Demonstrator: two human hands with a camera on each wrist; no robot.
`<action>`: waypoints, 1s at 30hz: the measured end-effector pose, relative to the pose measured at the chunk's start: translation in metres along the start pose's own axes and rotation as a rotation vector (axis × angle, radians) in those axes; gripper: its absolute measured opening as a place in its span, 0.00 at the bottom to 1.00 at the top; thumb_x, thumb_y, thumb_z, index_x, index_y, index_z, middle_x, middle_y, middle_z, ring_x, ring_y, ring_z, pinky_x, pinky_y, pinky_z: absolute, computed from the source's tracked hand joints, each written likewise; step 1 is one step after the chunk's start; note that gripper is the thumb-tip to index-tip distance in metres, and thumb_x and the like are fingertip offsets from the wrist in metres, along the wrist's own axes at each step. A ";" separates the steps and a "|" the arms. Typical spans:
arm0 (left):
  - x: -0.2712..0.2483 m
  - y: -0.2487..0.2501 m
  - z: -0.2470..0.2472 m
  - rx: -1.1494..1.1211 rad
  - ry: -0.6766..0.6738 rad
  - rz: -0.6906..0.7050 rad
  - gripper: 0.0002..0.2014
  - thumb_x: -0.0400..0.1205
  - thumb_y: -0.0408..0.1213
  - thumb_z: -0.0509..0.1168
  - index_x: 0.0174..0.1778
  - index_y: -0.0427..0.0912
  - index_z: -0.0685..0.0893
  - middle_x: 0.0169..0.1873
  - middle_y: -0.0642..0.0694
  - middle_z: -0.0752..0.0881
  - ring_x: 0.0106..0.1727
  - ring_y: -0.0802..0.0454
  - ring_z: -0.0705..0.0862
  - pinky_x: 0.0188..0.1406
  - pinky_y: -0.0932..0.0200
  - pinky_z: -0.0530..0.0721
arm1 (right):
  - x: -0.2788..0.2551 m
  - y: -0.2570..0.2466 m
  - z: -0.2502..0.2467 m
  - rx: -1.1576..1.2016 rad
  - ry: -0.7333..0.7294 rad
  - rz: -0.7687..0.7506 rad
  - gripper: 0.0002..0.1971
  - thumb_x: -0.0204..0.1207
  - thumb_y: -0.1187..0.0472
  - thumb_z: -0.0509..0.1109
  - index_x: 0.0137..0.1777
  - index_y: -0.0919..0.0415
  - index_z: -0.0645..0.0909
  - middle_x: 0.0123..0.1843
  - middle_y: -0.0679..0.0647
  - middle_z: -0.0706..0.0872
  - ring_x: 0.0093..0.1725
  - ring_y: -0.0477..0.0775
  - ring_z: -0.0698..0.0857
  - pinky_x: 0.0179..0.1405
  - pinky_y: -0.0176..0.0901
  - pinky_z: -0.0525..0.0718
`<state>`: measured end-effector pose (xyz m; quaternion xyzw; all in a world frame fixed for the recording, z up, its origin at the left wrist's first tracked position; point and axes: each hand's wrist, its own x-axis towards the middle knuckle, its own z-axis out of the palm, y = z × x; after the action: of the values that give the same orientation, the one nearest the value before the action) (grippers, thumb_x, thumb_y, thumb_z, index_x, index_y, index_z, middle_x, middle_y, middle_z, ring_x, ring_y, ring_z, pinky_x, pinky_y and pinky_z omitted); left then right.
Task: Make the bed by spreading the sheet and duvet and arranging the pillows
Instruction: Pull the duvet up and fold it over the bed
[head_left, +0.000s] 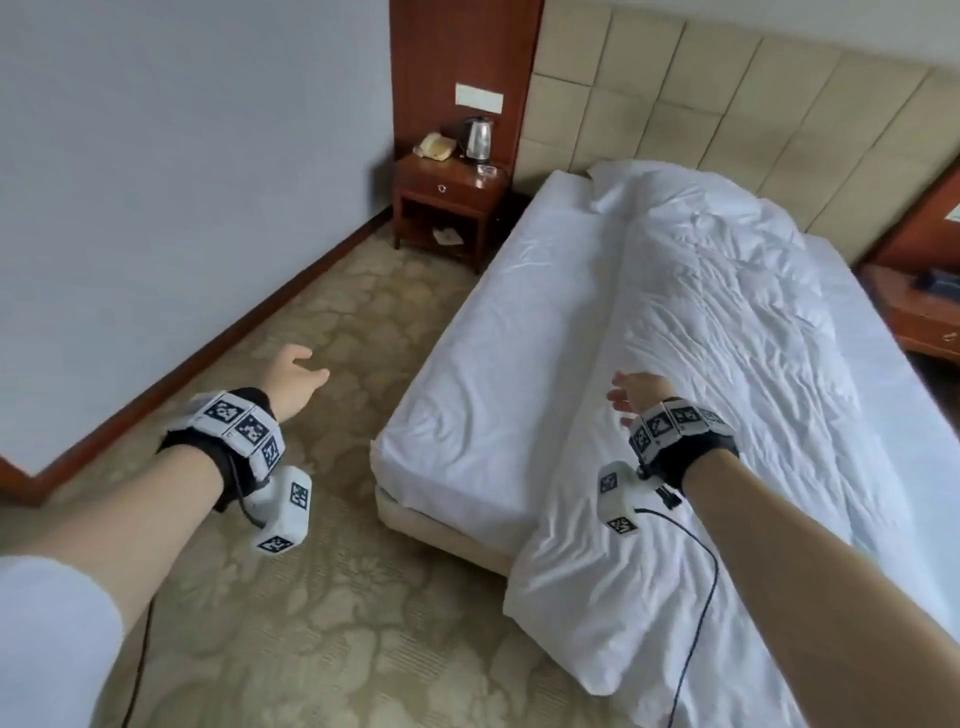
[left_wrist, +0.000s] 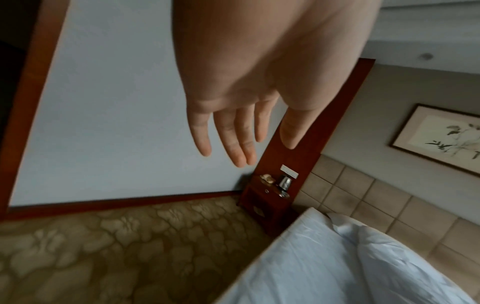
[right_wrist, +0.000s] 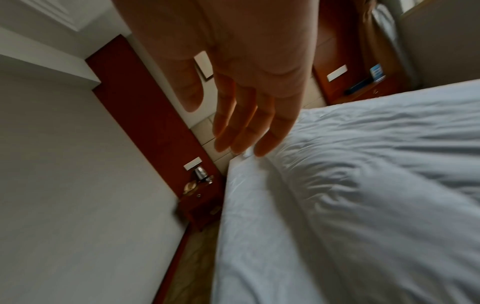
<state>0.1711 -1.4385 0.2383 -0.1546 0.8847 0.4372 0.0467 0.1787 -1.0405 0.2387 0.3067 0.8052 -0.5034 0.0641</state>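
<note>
- Duvet (head_left: 727, 364): lies bunched in a long ridge on the bed (head_left: 415, 525), over the white sheet (head_left: 509, 322). Its long axis runs from the foot corner nearest the viewer up to the padded headboard (head_left: 727, 104), parallel with the bed's length.
- One end points at the headboard; the other spills over the foot edge and hangs toward the carpet (head_left: 311, 597).
- The sheet strip on the left side of the bed is bare. The far right side is partly uncovered as well.
- Right hand (head_left: 636, 392): fingers straight and relaxed, holding nothing, above the left edge of the duvet ridge. Contact with the fabric cannot be confirmed.
- Left hand (head_left: 293, 376): fingers extended, empty, over the carpet, left of the bed and well apart from the duvet.
- Judgement: the right hand is the nearer. The duvet lies ahead and to the right of both hands, so spreading calls for a pull across the ridge, leftward over the bare sheet.
- No pillows identifiable in any view.
- Nightstand (head_left: 447, 202) with kettle (head_left: 478, 137) stands beside the bed head.
</note>
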 end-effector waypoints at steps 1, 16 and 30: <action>0.015 -0.006 -0.025 0.029 0.023 0.000 0.22 0.83 0.37 0.63 0.72 0.36 0.71 0.51 0.39 0.82 0.53 0.43 0.79 0.46 0.58 0.72 | 0.006 -0.021 0.029 0.020 -0.019 -0.006 0.17 0.83 0.59 0.59 0.30 0.59 0.75 0.31 0.54 0.80 0.29 0.50 0.76 0.37 0.41 0.75; 0.364 -0.001 -0.164 -0.052 0.076 0.024 0.19 0.82 0.39 0.63 0.68 0.40 0.75 0.56 0.38 0.84 0.54 0.43 0.84 0.54 0.56 0.76 | 0.232 -0.320 0.308 0.270 -0.153 -0.077 0.21 0.86 0.55 0.55 0.32 0.62 0.74 0.20 0.53 0.82 0.28 0.50 0.75 0.28 0.40 0.71; 0.766 0.132 -0.134 -0.082 -0.066 0.144 0.16 0.83 0.37 0.61 0.66 0.38 0.77 0.54 0.36 0.86 0.50 0.45 0.82 0.52 0.55 0.73 | 0.489 -0.516 0.364 0.425 0.008 -0.083 0.18 0.85 0.54 0.56 0.36 0.58 0.79 0.32 0.53 0.85 0.32 0.49 0.82 0.34 0.40 0.79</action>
<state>-0.5899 -1.6473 0.2541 -0.0778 0.8729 0.4801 0.0380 -0.5775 -1.2975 0.2579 0.2820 0.6929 -0.6631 -0.0257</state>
